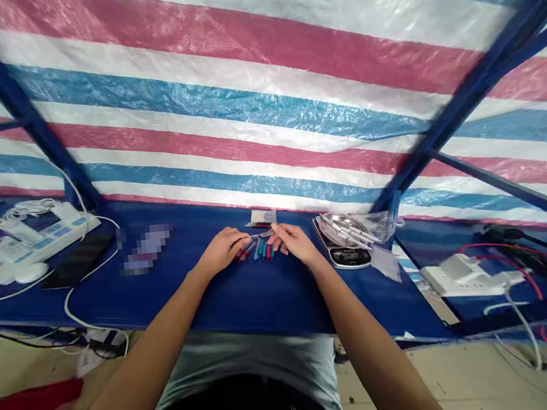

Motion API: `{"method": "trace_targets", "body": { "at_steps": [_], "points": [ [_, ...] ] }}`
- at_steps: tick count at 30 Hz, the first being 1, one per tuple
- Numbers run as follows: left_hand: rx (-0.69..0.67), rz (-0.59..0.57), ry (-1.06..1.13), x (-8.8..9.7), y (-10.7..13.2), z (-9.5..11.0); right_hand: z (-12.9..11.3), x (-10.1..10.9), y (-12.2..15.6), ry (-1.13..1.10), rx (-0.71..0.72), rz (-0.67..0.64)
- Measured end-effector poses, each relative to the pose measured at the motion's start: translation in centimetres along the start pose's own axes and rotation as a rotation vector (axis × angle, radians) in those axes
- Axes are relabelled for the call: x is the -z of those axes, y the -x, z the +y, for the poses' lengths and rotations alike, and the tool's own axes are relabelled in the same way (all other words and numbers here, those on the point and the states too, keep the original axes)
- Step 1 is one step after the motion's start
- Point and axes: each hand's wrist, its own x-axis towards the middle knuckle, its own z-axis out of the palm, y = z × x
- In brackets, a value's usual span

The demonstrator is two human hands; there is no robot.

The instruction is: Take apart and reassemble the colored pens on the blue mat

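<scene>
My left hand point(224, 251) and my right hand point(294, 240) meet over the blue table. Between their fingertips they pinch a slim, pale pen-like stick point(260, 234), one hand at each end. Just below it, several short pen-like sticks point(261, 251) in red, blue and teal lie side by side on the table, partly covered by my fingers. Beyond my hands, close to the striped sheet, is a small clear packet point(261, 217) with dark, thin things at its near edge. Its contents are too small to make out.
Right of my hands stands a digital scale point(351, 257) bearing a metal dish, white sticks and plastic bags. A dark phone point(79, 259), a white power strip point(40, 243) and cables lie at left. Blue metal posts point(423, 152) frame the striped sheet point(244, 98) behind the table point(258, 303).
</scene>
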Motion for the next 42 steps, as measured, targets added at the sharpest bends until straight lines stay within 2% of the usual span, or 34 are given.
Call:
{"method": "trace_targets", "body": {
  "at_steps": [5, 9, 12, 15, 19, 23, 30, 36, 42],
  "points": [
    [-0.006, -0.004, -0.027, 0.1, 0.0, 0.0, 0.4, 0.4, 0.3, -0.062, 0.155, -0.068],
    [0.015, -0.005, -0.039, 0.0, 0.1, -0.1, 0.5, 0.4, 0.1, -0.080, 0.141, -0.047],
    [0.104, 0.047, -0.068, -0.1, 0.2, -0.8, 0.7, 0.9, -0.2, -0.068, 0.161, 0.079],
    [0.221, 0.132, -0.137, -0.3, 0.4, -1.7, 1.3, 1.7, -0.8, -0.046, 0.150, 0.273],
    [0.312, 0.154, -0.217, -0.6, 0.6, -2.7, 2.3, 2.2, -1.7, 0.194, 0.178, 0.451],
    [0.334, 0.125, -0.236, -0.9, 0.7, -2.9, 2.8, 2.4, -2.3, 0.363, 0.194, 0.466],
    [0.363, 0.098, -0.269, -0.9, 0.7, -2.5, 3.4, 3.5, -2.0, 0.358, 0.182, 0.521],
    [0.341, 0.072, -0.269, -1.0, 0.6, -1.9, 3.6, 2.7, -3.0, 0.352, 0.132, 0.463],
    [0.346, 0.047, -0.257, -1.0, 0.5, -1.7, 3.3, 4.0, -2.4, 0.393, 0.099, 0.578]
  ]
}}
